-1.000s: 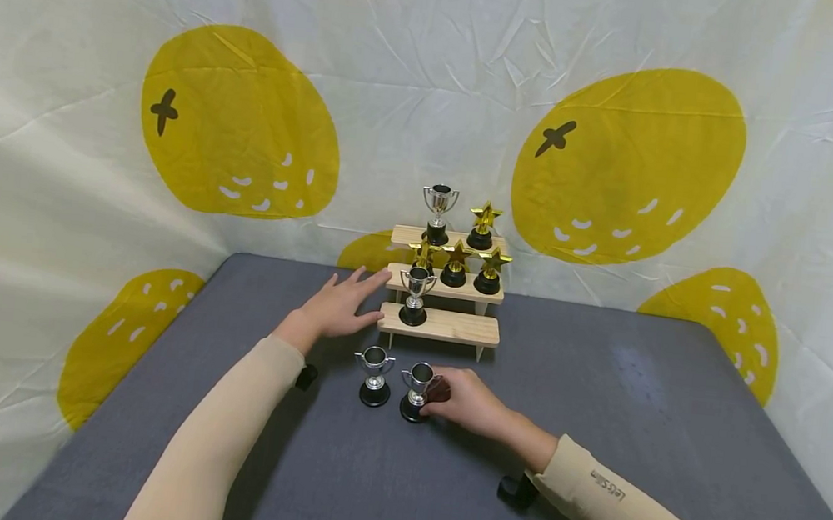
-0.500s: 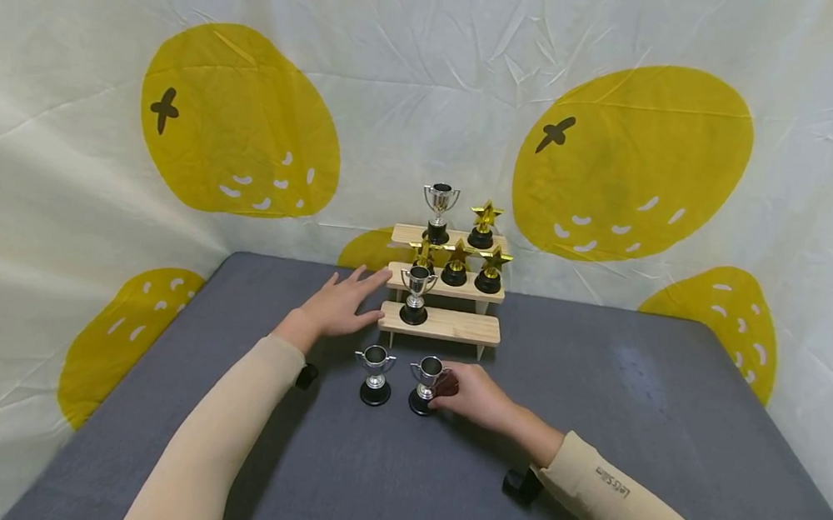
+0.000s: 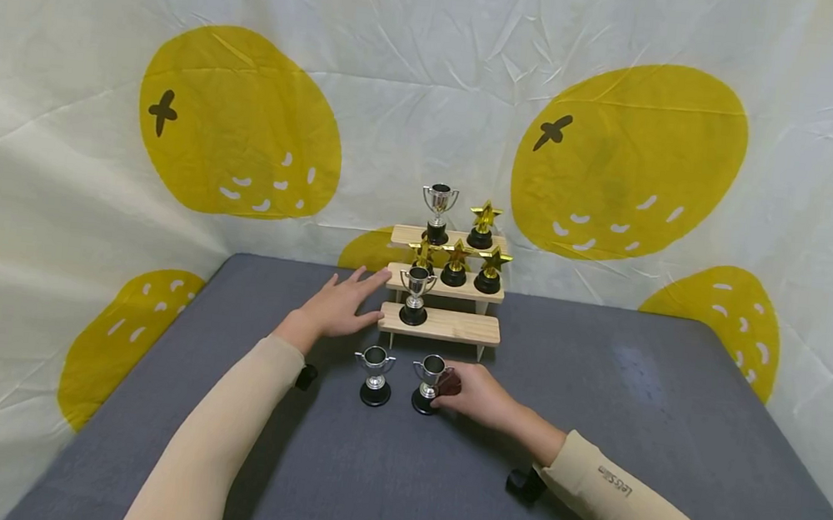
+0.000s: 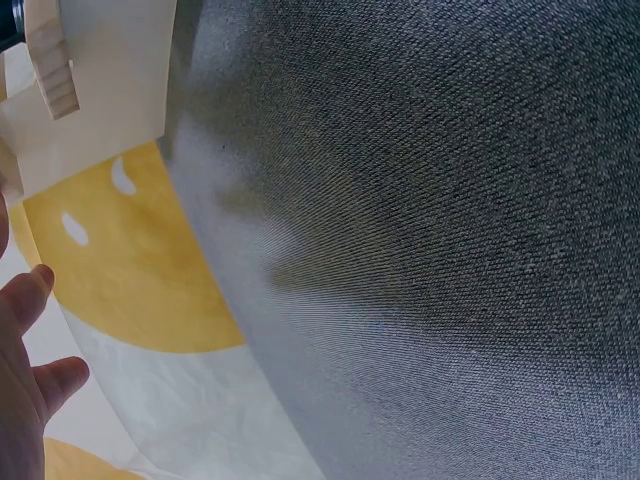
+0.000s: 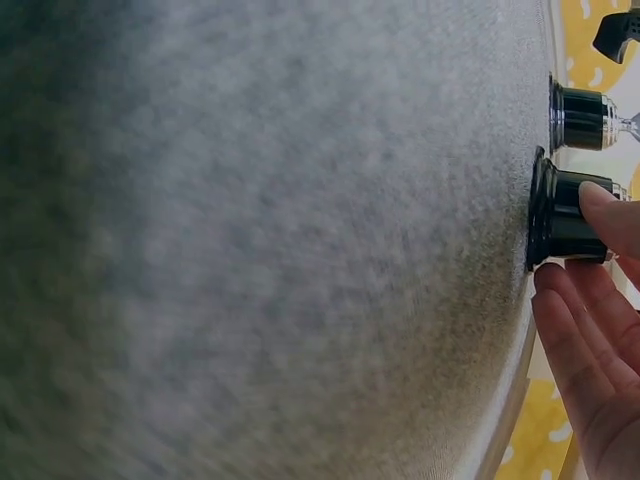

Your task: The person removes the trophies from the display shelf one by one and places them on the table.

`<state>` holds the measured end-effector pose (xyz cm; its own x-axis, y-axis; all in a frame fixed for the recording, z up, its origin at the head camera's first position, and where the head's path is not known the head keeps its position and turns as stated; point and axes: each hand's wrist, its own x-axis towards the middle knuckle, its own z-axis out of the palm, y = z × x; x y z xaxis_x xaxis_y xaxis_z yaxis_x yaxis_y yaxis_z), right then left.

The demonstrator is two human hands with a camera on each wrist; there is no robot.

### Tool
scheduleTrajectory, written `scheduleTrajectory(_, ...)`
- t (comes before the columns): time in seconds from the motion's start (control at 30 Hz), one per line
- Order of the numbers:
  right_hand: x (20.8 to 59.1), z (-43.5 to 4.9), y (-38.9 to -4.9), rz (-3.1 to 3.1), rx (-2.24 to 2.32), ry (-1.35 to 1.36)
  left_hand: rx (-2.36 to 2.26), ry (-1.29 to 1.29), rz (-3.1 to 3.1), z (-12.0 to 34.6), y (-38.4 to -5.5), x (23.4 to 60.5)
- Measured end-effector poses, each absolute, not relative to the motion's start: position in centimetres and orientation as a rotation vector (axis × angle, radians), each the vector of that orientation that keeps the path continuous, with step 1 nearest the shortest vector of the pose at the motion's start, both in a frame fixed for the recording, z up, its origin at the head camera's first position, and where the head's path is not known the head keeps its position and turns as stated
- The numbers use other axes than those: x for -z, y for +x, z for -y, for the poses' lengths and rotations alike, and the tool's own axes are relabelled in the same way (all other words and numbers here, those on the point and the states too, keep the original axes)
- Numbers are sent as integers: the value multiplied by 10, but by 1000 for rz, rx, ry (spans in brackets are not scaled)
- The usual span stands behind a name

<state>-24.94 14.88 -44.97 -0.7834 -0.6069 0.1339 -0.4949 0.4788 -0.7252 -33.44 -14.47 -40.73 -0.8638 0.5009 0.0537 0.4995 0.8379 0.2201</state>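
My right hand pinches a small silver cup trophy upright in front of the wooden stand. The right wrist view shows thumb and fingers around its black base, low at the cloth. A matching silver trophy stands just to the left. Fingers spread, my left hand reaches to the left ends of the tiered stand, its fingertips right at the lower and middle shelves. On the bottom shelf's left end stands another silver trophy.
Three gold star trophies line the middle shelf, including one at the right. The top shelf bears a silver cup trophy and a gold star trophy. A white curtain with yellow fruit print hangs behind the dark grey table.
My right hand has shifted the pinched trophy a little to the right and toward the stand, widening its gap from the matching trophy. The left hand stays where it was.
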Motion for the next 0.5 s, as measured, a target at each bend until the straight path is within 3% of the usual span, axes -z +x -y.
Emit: scheduleTrajectory(0.5,424,-171,-255,-2477,1137,-940,-358,808,-2993,145,-332,404)
